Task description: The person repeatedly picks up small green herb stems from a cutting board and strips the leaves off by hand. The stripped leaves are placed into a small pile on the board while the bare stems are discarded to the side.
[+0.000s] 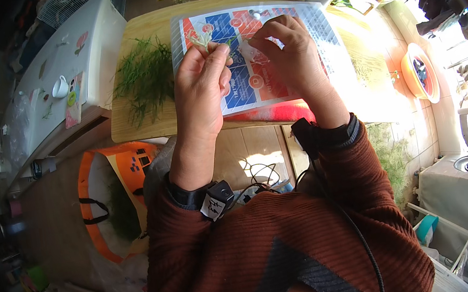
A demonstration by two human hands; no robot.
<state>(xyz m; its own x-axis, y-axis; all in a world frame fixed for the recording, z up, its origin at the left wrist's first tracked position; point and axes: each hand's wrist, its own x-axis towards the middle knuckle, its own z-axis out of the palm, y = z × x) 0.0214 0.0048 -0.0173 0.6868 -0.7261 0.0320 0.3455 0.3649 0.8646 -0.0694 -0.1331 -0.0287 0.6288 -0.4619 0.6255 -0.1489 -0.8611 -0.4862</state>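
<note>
My left hand (204, 84) pinches a small pale artificial-looking flower (201, 39) between thumb and fingers, its spread petals pointing up. My right hand (292, 51) is raised over the printed red and blue mat (234, 97), thumb and index fingertip close together; whether something thin is between them is too small to tell. Just left of those fingertips, a whitish translucent piece (249, 52) shows over the mat. A heap of feathery green sprigs (148, 75) lies on the wooden table left of the mat. A small white roundish item (257, 16) is near the mat's far edge.
The wooden table (144, 133) has a red cloth (278, 112) at its near edge. A white cabinet (92, 45) with a cup (60, 87) stands left. Below is an orange-rimmed bag (84, 177) holding greenery. Cables (264, 177) hang beneath the table. An orange basin (410, 67) stands right.
</note>
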